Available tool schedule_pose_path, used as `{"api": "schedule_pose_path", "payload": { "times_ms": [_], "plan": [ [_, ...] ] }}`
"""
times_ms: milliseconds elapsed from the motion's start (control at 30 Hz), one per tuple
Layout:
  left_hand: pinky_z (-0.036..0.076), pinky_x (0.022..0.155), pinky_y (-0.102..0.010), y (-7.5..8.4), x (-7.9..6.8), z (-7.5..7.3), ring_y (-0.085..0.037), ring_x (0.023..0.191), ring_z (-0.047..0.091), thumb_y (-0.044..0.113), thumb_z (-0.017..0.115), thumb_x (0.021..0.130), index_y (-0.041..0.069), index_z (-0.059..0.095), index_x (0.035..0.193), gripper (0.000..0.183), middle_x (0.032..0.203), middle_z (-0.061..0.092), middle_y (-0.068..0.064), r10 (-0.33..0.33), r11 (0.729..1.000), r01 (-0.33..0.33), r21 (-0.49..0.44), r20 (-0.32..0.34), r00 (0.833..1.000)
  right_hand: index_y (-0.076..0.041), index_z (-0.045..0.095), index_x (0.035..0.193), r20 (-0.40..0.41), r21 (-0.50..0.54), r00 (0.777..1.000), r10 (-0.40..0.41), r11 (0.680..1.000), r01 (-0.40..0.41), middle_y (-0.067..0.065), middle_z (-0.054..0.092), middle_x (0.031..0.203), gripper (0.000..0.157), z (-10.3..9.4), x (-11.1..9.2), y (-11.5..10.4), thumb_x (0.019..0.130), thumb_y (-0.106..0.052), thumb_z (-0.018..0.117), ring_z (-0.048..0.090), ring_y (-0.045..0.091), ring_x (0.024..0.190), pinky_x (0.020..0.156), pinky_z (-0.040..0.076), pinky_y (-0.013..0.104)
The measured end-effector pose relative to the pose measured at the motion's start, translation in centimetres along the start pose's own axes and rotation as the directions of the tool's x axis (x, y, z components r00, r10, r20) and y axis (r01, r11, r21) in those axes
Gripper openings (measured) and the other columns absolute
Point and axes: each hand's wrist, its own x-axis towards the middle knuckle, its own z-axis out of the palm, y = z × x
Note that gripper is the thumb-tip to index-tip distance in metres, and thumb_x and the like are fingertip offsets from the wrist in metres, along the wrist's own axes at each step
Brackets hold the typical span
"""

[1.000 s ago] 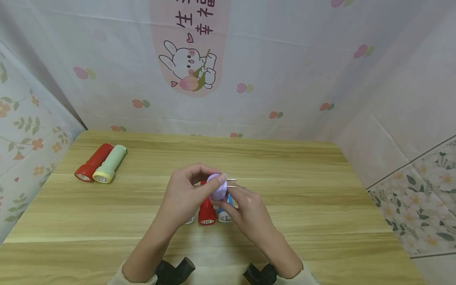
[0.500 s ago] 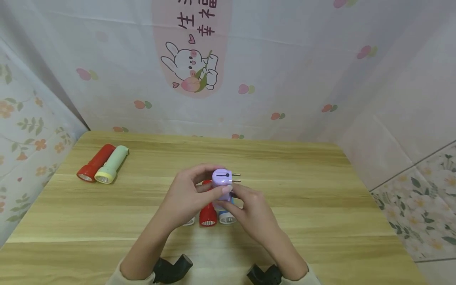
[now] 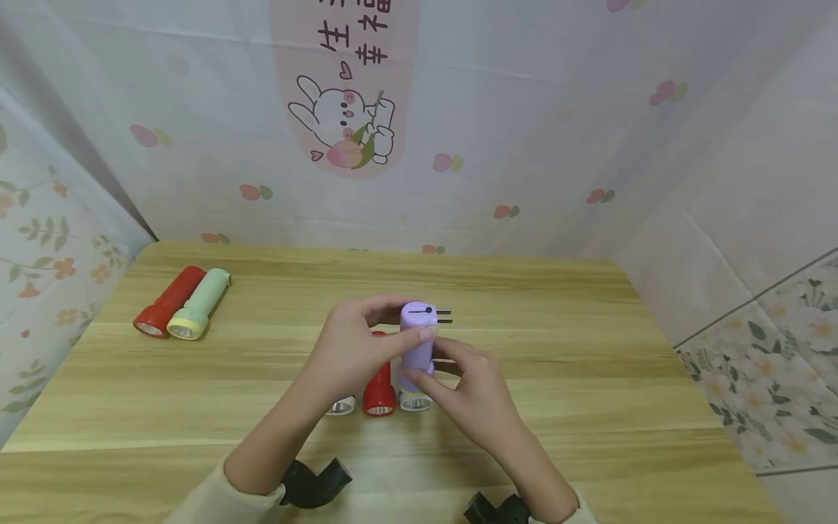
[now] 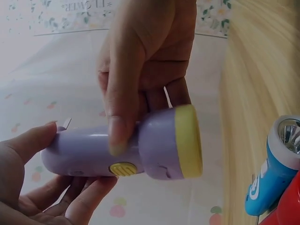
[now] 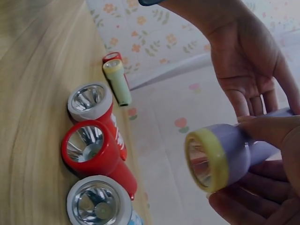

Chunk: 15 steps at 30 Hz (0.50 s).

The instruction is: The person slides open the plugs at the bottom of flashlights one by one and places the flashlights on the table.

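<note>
Both hands hold a purple flashlight (image 3: 416, 353) above the wooden table. Its yellow-rimmed head and yellow ribbed switch (image 4: 123, 168) show in the left wrist view. Two metal prongs (image 3: 444, 316) stick out sideways near its tail end, beside a slotted purple end face. My left hand (image 3: 353, 338) grips the tail half between thumb and fingers. Toward the head end, my right hand (image 3: 476, 375) pinches the body, its thumb lying along the neck. In the right wrist view, the lens (image 5: 199, 161) faces left.
Below the hands lie a red flashlight (image 3: 378, 397), a blue one with a white rim (image 3: 415, 402) and a red one with a white rim (image 5: 91, 101). At the table's back left, a red flashlight (image 3: 169, 302) and a pale green one (image 3: 201, 304) lie together. A printed curtain (image 3: 524, 131) hangs behind.
The purple flashlight has swung from end-on to showing its length, its pronged tail rising away from me. My right hand has shifted slightly right and down along it.
</note>
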Motion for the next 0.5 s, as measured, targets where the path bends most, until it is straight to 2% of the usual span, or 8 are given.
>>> {"api": "schedule_pose_path", "payload": {
  "times_ms": [167,367,500],
  "plan": [
    [0.056,0.098,-0.041,0.2,0.9,0.1,-0.014,0.108,0.071,0.03,0.082,0.085,0.021,0.072,0.123,0.04,0.115,0.075,0.004,-0.028,1.0,0.029,-0.012,0.027,0.999,-0.018,0.07,0.124,-0.051,0.032,0.997,0.057,0.998,-0.055,-0.002,0.076,0.115,0.044,-0.1,-0.6,0.2,0.084,-0.029,0.084,0.074,0.017,0.103,0.087,0.061,0.045],
    [0.06,0.091,-0.04,0.1,2.1,0.7,-0.02,0.106,0.073,0.033,0.08,0.087,0.014,0.069,0.128,0.046,0.12,0.073,-0.004,-0.066,0.997,0.07,-0.044,0.091,0.994,-0.016,0.073,0.117,-0.125,0.059,0.981,0.148,0.988,-0.142,-0.001,0.077,0.109,0.038,-0.1,-1.2,0.6,0.083,-0.028,0.085,0.075,0.014,0.096,0.084,0.062,0.033],
    [0.061,0.088,-0.037,0.1,3.0,1.3,-0.018,0.105,0.072,0.037,0.081,0.085,0.016,0.071,0.125,0.047,0.116,0.074,-0.001,-0.099,0.995,0.099,0.012,0.1,0.99,-0.014,0.074,0.114,-0.141,0.075,0.966,0.218,0.975,-0.209,0.003,0.077,0.107,0.036,-0.3,-1.5,0.7,0.083,-0.03,0.084,0.075,0.014,0.093,0.079,0.062,0.029]
  ]
}}
